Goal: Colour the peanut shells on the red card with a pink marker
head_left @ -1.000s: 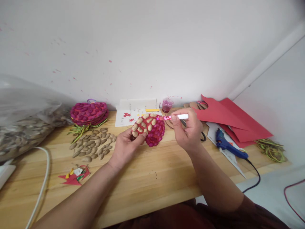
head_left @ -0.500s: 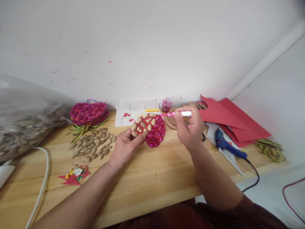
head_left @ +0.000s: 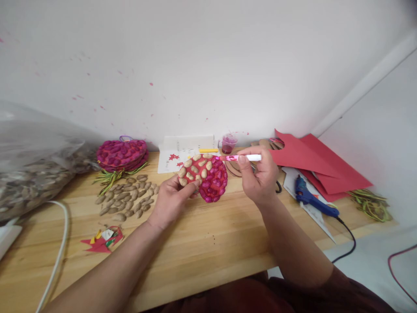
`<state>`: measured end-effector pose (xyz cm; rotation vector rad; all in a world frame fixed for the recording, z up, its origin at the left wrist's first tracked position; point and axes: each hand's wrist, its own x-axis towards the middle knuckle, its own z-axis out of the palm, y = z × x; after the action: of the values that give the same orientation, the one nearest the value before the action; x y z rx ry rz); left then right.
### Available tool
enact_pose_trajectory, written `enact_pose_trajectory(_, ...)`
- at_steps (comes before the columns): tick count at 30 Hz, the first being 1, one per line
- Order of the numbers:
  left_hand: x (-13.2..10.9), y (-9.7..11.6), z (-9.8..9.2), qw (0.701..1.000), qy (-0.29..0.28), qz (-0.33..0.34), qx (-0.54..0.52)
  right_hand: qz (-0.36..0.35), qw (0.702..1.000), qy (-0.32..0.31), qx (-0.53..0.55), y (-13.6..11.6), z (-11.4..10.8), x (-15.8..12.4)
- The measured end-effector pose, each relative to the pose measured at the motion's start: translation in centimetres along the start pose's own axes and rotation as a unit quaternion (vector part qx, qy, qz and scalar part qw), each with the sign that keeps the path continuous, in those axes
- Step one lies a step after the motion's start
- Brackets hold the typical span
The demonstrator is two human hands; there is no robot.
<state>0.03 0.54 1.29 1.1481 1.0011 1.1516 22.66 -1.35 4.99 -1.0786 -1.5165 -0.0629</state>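
Observation:
A round red disc [head_left: 212, 180] covered with peanuts is held up over the table, its left edge pinched by my left hand [head_left: 174, 198] with the thumb on top. Peanuts on its right side are painted magenta; those on the left are bare tan. My right hand [head_left: 259, 176] grips a white-handled paintbrush [head_left: 252, 157] smeared with pink. The brush tip lies at the upper right of the disc, against or very close to the painted peanuts. Behind them stands a small clear cup [head_left: 228, 143] with dark magenta paint.
Loose peanuts [head_left: 128, 198] lie left of my hands, before a stack of magenta peanut discs [head_left: 122, 154]. A bag of peanuts [head_left: 32, 174] fills the far left. Red paper [head_left: 321, 161], a blue glue gun [head_left: 314, 202] with a cord and green-yellow strands [head_left: 371, 204] lie right. Paper scraps [head_left: 104, 239] sit front left.
The brush has shifted very slightly, its tip a little further left on the disc. Both hands keep their grips, and the table things stay put.

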Motion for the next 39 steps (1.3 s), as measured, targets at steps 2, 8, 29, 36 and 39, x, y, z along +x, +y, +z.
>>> enact_pose_trajectory(2,0.03,-0.02,0.01,1.000,0.002,-0.006,-0.008,0.003,1.000,-0.006,0.001,-0.01,0.01,0.01)
enact_pose_trajectory(8,0.17,0.01,0.12,0.998,0.018,-0.036,-0.054,-0.003,1.000,-0.023,0.004,-0.02,0.08,0.03)
enact_pose_trajectory(29,0.18,0.12,0.15,0.997,0.017,-0.049,-0.059,-0.052,0.998,-0.042,-0.016,-0.59,0.27,0.07)
enact_pose_trajectory(36,0.17,0.13,0.18,0.995,0.017,-0.059,-0.075,-0.065,0.996,-0.058,-0.015,-0.51,0.27,0.18)
enact_pose_trajectory(39,0.10,0.24,0.22,0.995,0.013,-0.063,-0.077,-0.055,0.998,-0.041,-0.013,-0.46,0.29,0.08)
